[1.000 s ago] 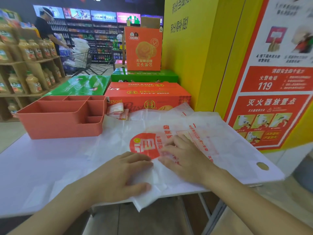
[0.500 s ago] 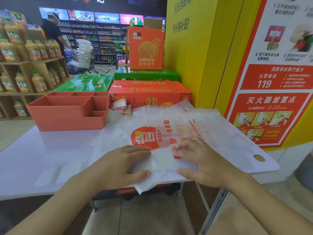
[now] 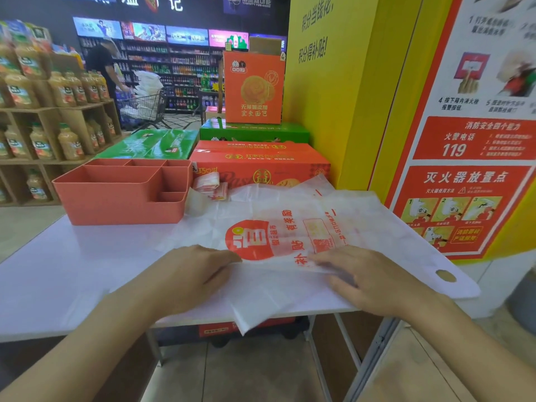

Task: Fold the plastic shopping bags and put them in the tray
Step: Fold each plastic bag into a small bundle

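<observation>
A white plastic shopping bag (image 3: 293, 227) with red print lies spread flat across the white table (image 3: 72, 271). Its near corner hangs over the front edge. My left hand (image 3: 188, 277) rests on the bag's near left part, fingers pointing right and thumb underneath at the fold. My right hand (image 3: 374, 280) lies flat on the near right part, fingers straight and pointing left. The coral divided tray (image 3: 124, 192) stands at the table's back left, with nothing visible in its compartments. A small folded bag (image 3: 207, 184) lies just right of the tray.
Orange and green cartons (image 3: 255, 161) are stacked behind the table. A yellow pillar (image 3: 348, 97) and a red fire-safety poster stand at the right. Drink shelves fill the left. A person with a shopping cart (image 3: 145, 105) stands far back.
The camera has drawn back and the view has shifted. My right hand slid right and toward me along the bag. My left hand has stayed near the fold.
</observation>
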Tool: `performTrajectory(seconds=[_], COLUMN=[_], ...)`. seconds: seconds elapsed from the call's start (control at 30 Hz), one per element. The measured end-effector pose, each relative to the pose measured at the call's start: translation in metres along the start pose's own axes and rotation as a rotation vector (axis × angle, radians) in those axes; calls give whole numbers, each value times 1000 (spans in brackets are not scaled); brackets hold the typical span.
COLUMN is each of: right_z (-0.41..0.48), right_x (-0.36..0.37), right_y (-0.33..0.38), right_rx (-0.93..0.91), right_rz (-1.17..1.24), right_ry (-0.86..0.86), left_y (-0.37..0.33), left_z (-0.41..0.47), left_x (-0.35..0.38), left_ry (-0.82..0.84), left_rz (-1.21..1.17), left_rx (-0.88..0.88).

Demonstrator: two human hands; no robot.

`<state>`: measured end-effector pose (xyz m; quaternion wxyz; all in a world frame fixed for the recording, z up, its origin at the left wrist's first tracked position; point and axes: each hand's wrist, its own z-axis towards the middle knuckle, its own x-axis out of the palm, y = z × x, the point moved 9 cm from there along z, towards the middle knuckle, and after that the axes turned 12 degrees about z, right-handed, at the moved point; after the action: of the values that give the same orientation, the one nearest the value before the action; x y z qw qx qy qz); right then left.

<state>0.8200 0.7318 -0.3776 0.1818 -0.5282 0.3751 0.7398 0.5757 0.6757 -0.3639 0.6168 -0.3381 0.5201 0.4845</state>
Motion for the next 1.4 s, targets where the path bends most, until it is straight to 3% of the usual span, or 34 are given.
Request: performTrajectory(seconds=[0.27, 0.63, 0.93, 1.03, 1.13, 1.3, 1.4], right_z=[4, 35, 47, 44, 40, 32, 25], right_x=[-34, -59, -56, -56, -57, -67, -73], right_y=[-32, -62, -70, -76, -85, -81, -74], right_rx=[210, 507, 536, 532, 497, 337, 295], right_rz=[131, -52, -316, -240, -8, 237, 373], right_ry=[-111, -7, -11, -10, -58, -172, -169], left_y=[38, 107, 128, 130, 131, 118, 109], left_z=[21, 40, 41, 38, 34, 37, 34], left_x=[-2, 11, 25, 24, 18, -11, -19], left_ry=[59, 335, 385, 375, 340, 109, 100], left_rz=[0, -9, 62, -4, -78, -249, -319], left_rx=[-159, -350, -469, -459, -431, -373, -322])
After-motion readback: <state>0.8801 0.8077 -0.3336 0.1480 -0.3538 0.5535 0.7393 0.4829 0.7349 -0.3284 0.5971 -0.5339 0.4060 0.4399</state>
